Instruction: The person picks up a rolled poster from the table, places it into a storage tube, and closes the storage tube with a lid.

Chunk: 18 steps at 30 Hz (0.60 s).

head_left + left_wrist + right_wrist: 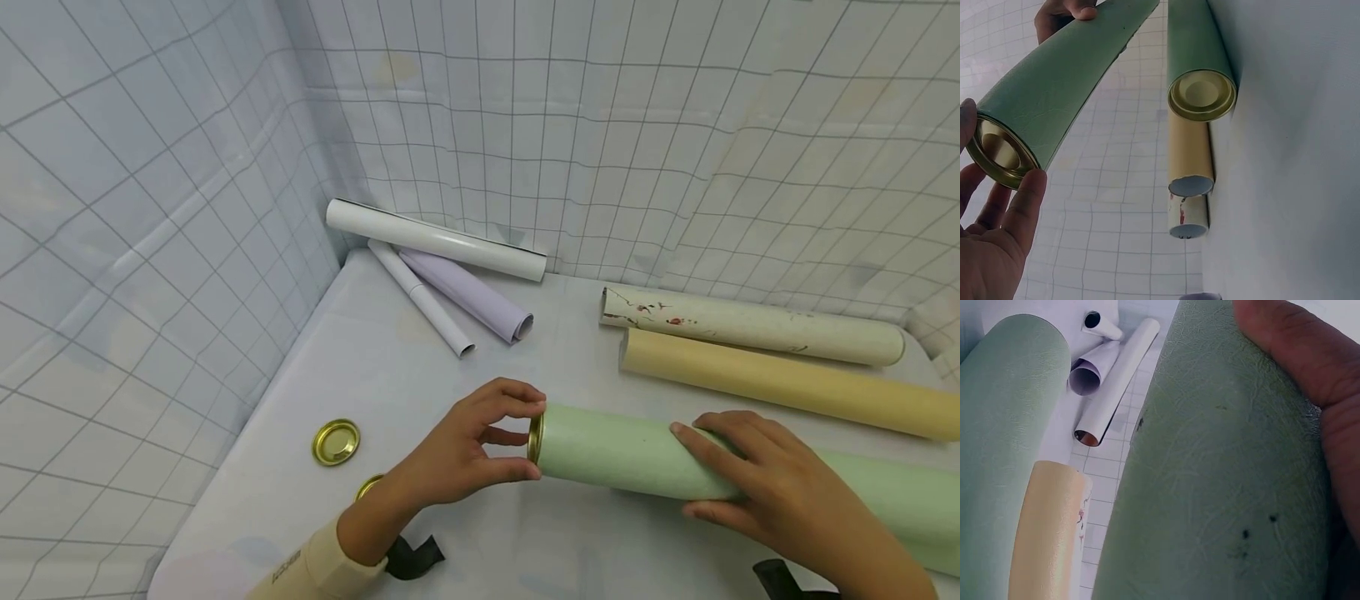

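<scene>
A pale green cardboard tube [615,450] has a gold metal lid [536,439] seated at its left end. My left hand [480,442] holds that lid round its rim, thumb below and fingers above. Farther along, my right hand [772,475] grips the tube's body from above; its thumb presses the green surface [1229,462] in the right wrist view. From the left wrist view, the held tube is raised and tilted, and a second green tube [1197,47] lies on the table with a gold lid [1202,94] in its end.
One loose gold lid [336,442] lies left; another [367,485] is partly behind my left forearm. A yellow tube [780,387] and a flower-patterned tube [750,325] lie at back right. White [435,237], lilac [468,292] and thin white rolls [420,296] lie near the gridded wall.
</scene>
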Available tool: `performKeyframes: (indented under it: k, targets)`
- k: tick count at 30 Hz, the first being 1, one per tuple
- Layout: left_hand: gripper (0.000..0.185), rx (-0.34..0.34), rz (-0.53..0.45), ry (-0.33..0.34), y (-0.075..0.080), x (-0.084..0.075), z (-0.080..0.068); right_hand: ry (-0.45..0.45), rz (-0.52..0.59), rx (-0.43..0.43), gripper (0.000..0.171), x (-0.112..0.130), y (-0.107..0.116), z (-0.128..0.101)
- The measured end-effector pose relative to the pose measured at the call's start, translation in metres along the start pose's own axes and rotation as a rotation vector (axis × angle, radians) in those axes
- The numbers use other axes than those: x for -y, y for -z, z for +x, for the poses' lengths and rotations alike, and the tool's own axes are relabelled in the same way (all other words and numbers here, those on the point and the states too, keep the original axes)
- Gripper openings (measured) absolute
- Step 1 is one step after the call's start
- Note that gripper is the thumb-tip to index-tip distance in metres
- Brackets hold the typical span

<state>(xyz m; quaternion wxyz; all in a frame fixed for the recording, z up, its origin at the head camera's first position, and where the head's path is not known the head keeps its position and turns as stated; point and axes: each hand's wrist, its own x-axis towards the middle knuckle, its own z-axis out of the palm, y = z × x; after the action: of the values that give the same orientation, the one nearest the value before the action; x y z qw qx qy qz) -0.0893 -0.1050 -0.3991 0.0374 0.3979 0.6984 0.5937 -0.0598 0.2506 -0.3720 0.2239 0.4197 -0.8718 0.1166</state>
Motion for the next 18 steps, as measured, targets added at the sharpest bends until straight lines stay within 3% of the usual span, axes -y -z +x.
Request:
performKeyframes:
  k: [18]
  targets:
    - [0.062,0.004,-0.008,0.015,-0.0007,0.0077,-0.0013,-0.022,0.028,0.041,0.070,-0.0042,-0.0070,-0.0047]
